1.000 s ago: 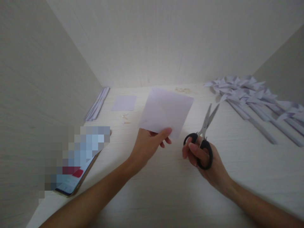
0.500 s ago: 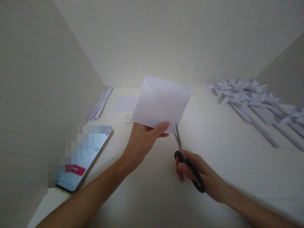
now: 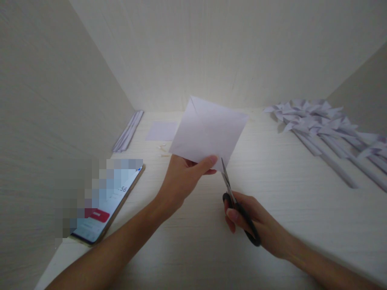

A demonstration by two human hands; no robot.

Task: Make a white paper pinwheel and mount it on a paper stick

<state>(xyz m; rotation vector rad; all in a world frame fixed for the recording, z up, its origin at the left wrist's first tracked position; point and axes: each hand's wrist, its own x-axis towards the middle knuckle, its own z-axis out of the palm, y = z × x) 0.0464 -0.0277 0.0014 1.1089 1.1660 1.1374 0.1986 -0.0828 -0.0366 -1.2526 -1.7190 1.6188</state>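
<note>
Two hands at work: both bare, low in the frame, above a pale wooden tabletop (image 3: pixel 296 201).
Left hand (image 3: pixel 181 181): centre of the frame, thumb over and fingers under, pinching the near edge of a white paper square (image 3: pixel 208 131) and holding it tilted up off the surface.
Right hand (image 3: pixel 256 221): lower right of centre, fingers curled through the black handles of the scissors (image 3: pixel 237 205), closed around them.
Scissors: blades point up and slightly left, the tips right at the paper's lower corner, just beside the left thumb; whether they are already biting the edge is hard to tell.
Change over the last second: the scissors, a second ago angled away to the upper right and well apart from the sheet, have swung in to meet its corner; the paper has been raised and turned slightly.
Meaning: judging by this, positioning is over and cutting at the corner is at hand.
Phone (image 3: pixel 105 205): lower left, lying flat, screen lit and partly blurred.
Folded paper pinwheels (image 3: pixel 320 125): a row at the upper right, well apart.
Paper strips (image 3: pixel 128 131): stacked along the left wall.
Small sheet (image 3: pixel 161 131): flat, behind the held paper.
</note>
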